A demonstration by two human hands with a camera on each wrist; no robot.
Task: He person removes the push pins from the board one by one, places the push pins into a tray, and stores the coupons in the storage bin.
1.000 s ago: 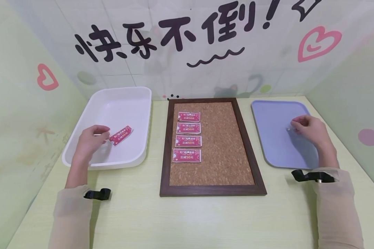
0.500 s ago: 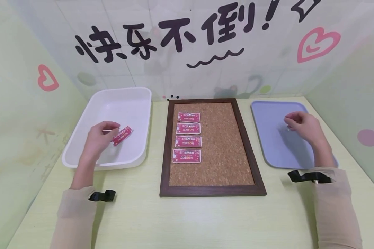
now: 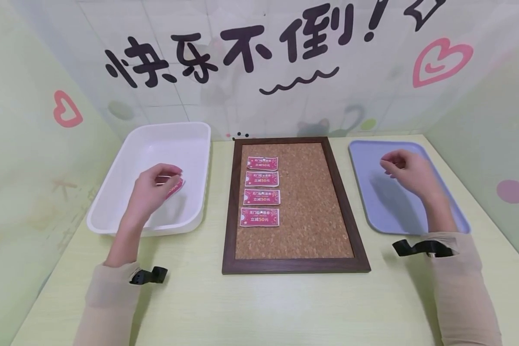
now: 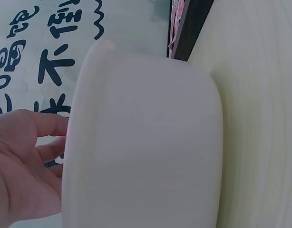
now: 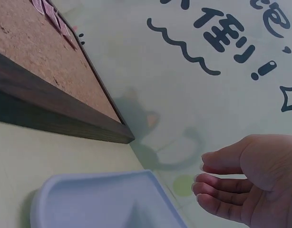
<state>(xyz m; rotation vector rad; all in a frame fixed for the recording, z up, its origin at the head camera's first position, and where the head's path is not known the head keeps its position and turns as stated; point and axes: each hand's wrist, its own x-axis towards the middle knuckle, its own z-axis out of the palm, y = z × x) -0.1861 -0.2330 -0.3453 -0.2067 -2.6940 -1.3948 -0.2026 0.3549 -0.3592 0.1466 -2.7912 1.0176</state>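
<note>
Judging by look, the coupon (image 3: pixel 175 188) in the white tray (image 3: pixel 168 137), frame left, should be light, bendable; I would pinch its edge. The left hand (image 3: pixel 152 190), half curled, partly covers it; its grip I cannot tell. The curled right hand (image 3: pixel 414 174) seems to pinch a pin (image 3: pixel 387 174). In the left wrist view, the tray wall hides this coupon.

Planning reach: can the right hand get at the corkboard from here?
Probably yes: the right hand hovers above the blue tray beside the corkboard, and nothing visible stands between hand and board.
</note>
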